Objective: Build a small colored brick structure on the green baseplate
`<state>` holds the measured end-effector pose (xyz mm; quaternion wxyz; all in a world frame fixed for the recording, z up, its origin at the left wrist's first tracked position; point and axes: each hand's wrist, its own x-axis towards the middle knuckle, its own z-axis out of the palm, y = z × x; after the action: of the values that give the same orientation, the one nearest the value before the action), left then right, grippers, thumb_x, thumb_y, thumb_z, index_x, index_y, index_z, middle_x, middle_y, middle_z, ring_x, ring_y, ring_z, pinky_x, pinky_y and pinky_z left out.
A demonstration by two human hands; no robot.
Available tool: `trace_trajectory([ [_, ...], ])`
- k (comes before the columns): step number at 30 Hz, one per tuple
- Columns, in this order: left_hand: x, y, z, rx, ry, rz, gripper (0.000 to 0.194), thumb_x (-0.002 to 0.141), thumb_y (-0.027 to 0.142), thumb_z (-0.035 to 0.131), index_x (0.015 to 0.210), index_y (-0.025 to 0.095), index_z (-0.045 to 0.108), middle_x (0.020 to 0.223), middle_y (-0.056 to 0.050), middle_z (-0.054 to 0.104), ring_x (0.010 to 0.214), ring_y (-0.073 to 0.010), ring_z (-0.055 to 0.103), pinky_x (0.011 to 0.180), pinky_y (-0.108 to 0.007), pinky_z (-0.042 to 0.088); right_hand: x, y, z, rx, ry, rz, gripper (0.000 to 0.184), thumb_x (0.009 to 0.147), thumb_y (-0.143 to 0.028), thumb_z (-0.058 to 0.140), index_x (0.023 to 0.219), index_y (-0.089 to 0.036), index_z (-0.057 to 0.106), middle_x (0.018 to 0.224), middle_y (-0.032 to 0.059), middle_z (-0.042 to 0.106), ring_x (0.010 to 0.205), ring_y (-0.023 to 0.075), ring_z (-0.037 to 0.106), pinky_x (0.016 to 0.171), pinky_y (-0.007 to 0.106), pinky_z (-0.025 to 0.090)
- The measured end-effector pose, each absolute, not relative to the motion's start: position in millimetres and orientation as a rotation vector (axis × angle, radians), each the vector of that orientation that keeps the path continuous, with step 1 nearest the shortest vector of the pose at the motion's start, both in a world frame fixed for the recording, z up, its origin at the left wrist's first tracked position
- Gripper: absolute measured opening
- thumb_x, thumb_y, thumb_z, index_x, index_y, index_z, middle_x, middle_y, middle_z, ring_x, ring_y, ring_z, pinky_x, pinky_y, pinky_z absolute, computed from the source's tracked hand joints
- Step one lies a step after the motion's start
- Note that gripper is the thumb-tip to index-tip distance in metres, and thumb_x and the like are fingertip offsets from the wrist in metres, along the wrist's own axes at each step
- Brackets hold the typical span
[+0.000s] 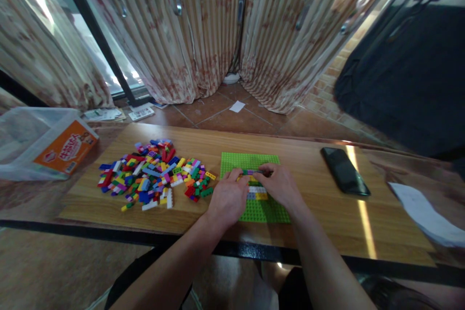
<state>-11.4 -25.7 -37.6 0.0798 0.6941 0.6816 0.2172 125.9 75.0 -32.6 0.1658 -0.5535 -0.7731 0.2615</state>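
A green studded baseplate (250, 159) lies on the wooden table. On its middle stand rows of toy bricks (258, 189) in white, yellow, green and pale blue. My left hand (229, 196) is closed, its fingertips at the left end of a thin row of purple and green bricks (249, 172) near the back of the built part. At that row's right end, the fingers of my right hand (281, 185) pinch a dark piece, partly hidden by them. Whether the row is pressed down or held just above the plate, I cannot tell.
Left of the plate spreads a pile of loose bricks (145, 174) in many colours. A clear plastic box (32, 131) with an orange label stands at the far left. On the right lie a black phone (345, 171) and white paper (425, 213).
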Motion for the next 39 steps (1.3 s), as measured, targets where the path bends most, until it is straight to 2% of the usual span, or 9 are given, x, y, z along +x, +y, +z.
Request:
trace_trajectory([
  [6, -11, -26, -41, 2.110, 2.058, 0.673, 0.029, 0.095, 0.020, 0.046, 0.119, 0.017, 0.062, 0.121, -0.010, 0.059, 0.108, -0.0240, 0.058, 0.097, -0.042, 0.051, 125, 75, -33, -1.593, -2.211, 0.722, 0.027, 0.079, -0.041, 0.066, 0.092, -0.019, 0.074, 0.084, 0.0067, 0.075, 0.076, 0.0209, 0.068, 0.067, 0.031, 0.047],
  [17, -4, -26, -38, 2.123, 2.124, 0.559, 0.031, 0.096, 0.018, 0.042, 0.119, 0.016, 0.061, 0.124, -0.011, 0.057, 0.110, -0.0244, 0.057, 0.095, -0.040, 0.051, 124, 74, -38, -1.564, -2.198, 0.728, 0.023, 0.081, -0.035, 0.065, 0.093, -0.018, 0.075, 0.086, 0.0077, 0.075, 0.075, 0.0197, 0.068, 0.067, 0.030, 0.049],
  [27, -1, -26, -35, 2.132, 2.156, 0.460, 0.032, 0.096, 0.018, 0.040, 0.119, 0.016, 0.062, 0.126, -0.012, 0.056, 0.108, -0.0250, 0.058, 0.093, -0.039, 0.051, 123, 72, -37, -1.515, -2.208, 0.699, 0.020, 0.082, -0.033, 0.065, 0.091, -0.018, 0.075, 0.089, 0.0089, 0.076, 0.081, 0.0210, 0.068, 0.073, 0.032, 0.050],
  [32, -4, -26, -42, 2.152, 2.156, 0.533, 0.034, 0.097, 0.020, 0.041, 0.123, 0.015, 0.061, 0.127, -0.012, 0.058, 0.109, -0.0250, 0.058, 0.095, -0.040, 0.051, 129, 77, -36, -1.488, -2.207, 0.767, 0.023, 0.084, -0.035, 0.063, 0.092, -0.018, 0.075, 0.090, 0.0081, 0.076, 0.082, 0.0212, 0.069, 0.074, 0.032, 0.051],
  [35, -7, -26, -45, 2.168, 2.135, 0.594, 0.034, 0.097, 0.021, 0.041, 0.124, 0.015, 0.061, 0.125, -0.012, 0.059, 0.109, -0.0247, 0.058, 0.097, -0.040, 0.051, 136, 81, -40, -1.418, -2.154, 0.893, 0.023, 0.087, -0.030, 0.057, 0.094, -0.018, 0.075, 0.094, 0.0073, 0.076, 0.086, 0.0194, 0.069, 0.077, 0.030, 0.051],
  [39, -9, -27, -45, 2.167, 2.125, 0.618, 0.036, 0.097, 0.021, 0.041, 0.129, 0.016, 0.058, 0.126, -0.012, 0.059, 0.110, -0.0246, 0.057, 0.097, -0.041, 0.050, 144, 85, -46, -1.379, -2.079, 1.023, 0.024, 0.082, -0.030, 0.064, 0.100, -0.017, 0.073, 0.090, 0.0058, 0.076, 0.081, 0.0174, 0.068, 0.074, 0.028, 0.052],
])
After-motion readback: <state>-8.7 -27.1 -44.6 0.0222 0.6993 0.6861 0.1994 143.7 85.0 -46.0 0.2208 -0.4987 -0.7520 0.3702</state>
